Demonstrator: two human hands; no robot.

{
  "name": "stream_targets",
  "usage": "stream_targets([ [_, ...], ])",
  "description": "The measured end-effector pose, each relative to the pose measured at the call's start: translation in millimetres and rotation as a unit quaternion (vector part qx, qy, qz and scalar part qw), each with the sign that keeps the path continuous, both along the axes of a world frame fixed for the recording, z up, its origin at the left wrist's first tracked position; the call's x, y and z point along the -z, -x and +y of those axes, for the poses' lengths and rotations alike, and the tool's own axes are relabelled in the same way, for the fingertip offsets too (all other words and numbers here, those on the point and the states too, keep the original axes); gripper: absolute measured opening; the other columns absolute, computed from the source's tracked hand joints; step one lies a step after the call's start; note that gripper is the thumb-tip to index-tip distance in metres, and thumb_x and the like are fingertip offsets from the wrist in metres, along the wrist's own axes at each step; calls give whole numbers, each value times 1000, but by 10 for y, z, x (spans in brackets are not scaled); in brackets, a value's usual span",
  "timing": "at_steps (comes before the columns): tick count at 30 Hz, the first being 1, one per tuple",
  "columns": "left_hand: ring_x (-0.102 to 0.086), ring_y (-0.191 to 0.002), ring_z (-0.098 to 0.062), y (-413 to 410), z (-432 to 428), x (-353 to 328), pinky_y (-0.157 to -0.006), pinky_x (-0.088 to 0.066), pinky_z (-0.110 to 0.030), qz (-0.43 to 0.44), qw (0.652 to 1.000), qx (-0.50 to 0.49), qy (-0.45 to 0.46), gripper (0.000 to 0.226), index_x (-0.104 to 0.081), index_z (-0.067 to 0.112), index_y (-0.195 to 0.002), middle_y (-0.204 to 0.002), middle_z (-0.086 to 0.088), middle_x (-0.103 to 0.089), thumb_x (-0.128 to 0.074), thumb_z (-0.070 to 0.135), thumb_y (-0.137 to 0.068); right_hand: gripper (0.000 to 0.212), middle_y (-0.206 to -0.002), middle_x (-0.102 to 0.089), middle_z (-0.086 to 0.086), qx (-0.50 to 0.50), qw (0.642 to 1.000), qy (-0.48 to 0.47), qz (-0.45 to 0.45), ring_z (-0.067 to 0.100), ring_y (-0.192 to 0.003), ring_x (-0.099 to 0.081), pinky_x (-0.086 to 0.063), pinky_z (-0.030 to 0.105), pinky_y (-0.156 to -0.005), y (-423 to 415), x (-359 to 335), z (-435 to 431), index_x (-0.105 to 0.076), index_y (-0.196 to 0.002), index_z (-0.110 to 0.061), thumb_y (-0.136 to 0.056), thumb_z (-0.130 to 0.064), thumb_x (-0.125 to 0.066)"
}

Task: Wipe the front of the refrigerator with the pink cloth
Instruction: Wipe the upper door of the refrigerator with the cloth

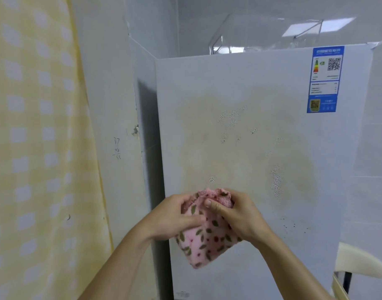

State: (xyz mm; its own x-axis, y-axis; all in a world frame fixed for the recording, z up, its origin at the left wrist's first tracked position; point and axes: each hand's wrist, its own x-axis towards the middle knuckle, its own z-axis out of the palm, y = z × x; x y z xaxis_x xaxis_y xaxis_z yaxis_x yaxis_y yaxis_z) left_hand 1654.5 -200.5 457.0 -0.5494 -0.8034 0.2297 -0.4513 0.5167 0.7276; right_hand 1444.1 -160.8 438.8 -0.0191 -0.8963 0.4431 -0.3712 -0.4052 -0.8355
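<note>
Tall white refrigerator [261, 148], front panel smeared with a yellowish film and dark specks; wiping not yet begun. Pink leaf-patterned fleece cloth [204, 232], bunched before the panel's lower part, gripped by left hand [175, 217] and right hand [237, 213] together. Next: press cloth flat against the stain. Blue energy label [324, 80]: QR codes, text illegible.

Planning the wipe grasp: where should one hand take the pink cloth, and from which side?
Probably the bunched upper edge of the pink cloth, where the left hand and right hand hold it, coming from the near side. The gathered folds give bulk to curl fingers round, and the flat lower flap hangs free to face the stained refrigerator front.
</note>
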Motion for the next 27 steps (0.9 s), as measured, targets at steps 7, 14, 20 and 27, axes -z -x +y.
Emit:
stream_targets([
  [7,-68,-97,2,-108,-363,-369,-87,-52,-20,123,983,-72,116,27,-66,30,-104,-100,12,-73,-86,32,-86,20,-75,-59,-13,135,977,158,47,1,-72,-55,-40,13,-61,-237,-362,-316,-65,-79,-26,-97,-34,-72],
  [14,-68,-103,0,37,-670,-800,-86,-58,-19,248,900,-155,324,41,-60,34,-113,-108,15,-70,-82,10,-87,30,-80,-76,1,370,861,348,38,29,-63,-68,-46,30,-57,-656,-773,-711,-67,-123,-19,-95,-24,-78],
  [20,-59,-108,-13,45,-1093,-959,-95,-51,-36,213,820,-235,477,51,-64,21,-122,-108,13,-60,-86,11,-78,43,-160,-45,21,261,869,391,152,36,-154,-35,-26,32,-127,-1003,-591,-1147,-56,-137,-1,-112,-21,-29],
  [27,-48,-135,-33,-494,-1502,-1046,-115,-33,-43,193,743,-314,559,44,-62,9,-134,-144,-11,-57,-50,32,-99,52,-172,-23,16,347,769,425,329,34,-161,-16,-22,44,-130,-905,-656,-1440,-34,-164,-17,-114,-33,-30],
])
